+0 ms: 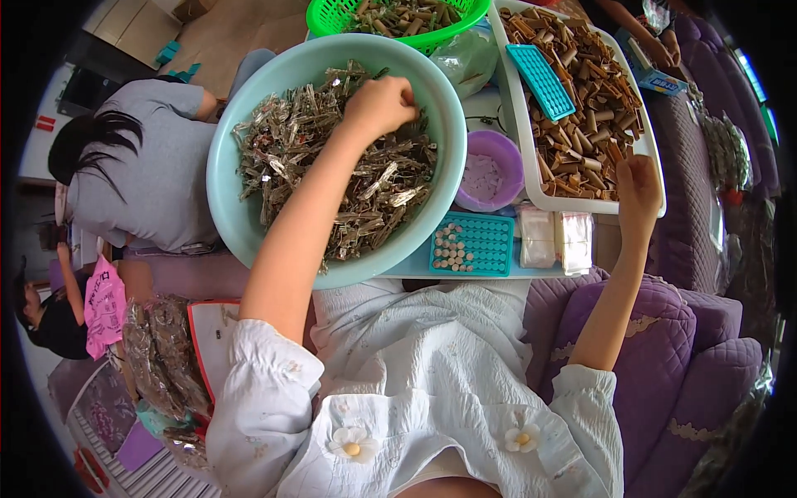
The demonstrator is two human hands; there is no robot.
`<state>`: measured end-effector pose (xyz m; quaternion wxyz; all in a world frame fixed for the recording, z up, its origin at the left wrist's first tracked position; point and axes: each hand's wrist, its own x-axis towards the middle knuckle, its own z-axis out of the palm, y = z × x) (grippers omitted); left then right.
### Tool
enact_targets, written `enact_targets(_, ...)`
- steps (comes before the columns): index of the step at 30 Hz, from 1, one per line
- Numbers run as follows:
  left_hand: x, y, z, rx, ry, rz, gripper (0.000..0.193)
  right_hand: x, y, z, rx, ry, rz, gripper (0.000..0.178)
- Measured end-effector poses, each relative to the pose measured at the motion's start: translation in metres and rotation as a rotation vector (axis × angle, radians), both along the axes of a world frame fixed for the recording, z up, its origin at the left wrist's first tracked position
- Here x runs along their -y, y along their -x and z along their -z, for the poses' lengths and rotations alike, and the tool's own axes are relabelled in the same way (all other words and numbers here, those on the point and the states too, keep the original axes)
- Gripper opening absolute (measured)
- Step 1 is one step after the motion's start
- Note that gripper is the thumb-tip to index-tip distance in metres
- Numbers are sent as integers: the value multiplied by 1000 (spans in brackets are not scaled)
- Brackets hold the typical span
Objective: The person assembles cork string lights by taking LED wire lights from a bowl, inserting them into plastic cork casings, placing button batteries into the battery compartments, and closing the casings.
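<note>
My left hand (380, 108) is over the far side of a large pale green basin (222, 158). Its fingers are curled closed, and what they hold, if anything, is hidden. Heaped in the basin are many small clear-wrapped packets (290, 149) with dark contents. At the near right corner of a white tray (573, 204), my right hand (639, 187) is closed too, its fingertips hidden. Brown curled pieces like bark or short tubes (594, 124) fill that tray, and a teal grid mould (541, 81) lies on them.
A purple bowl (516, 170) with white slips stands between basin and tray. Nearer lie a second teal mould (490, 241) partly filled with round pieces and stacks of clear bags (538, 236). A green basket (320, 18) stands behind. Other people (158, 166) sit at left; another's hands (660, 50) show far right.
</note>
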<state>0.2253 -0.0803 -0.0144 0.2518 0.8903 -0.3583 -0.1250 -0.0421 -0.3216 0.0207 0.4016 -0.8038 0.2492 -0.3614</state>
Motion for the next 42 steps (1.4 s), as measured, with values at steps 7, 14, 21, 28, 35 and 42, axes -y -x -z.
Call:
enact_targets(7,-58,-18,-74,25,737,-109,23,-12,31,-2,205,-127,98,21)
enact_targets(14,-91,22,-88,-171,720,-84,13,-43,11,8,212,-239,-41,20)
enact_targets(21,-88,79,-62,-560,985,-106,21,-106,-23,-2,264,-400,-172,27)
enact_targets(28,-97,81,-79,1,976,-200,12,-123,-28,2,298,-429,-253,24)
enact_targets(35,-118,61,-96,69,1012,-268,25,-112,-16,10,257,-447,-255,23)
enact_targets(42,-127,69,-72,-125,694,-324,30,-117,-15,7,251,-444,-226,24)
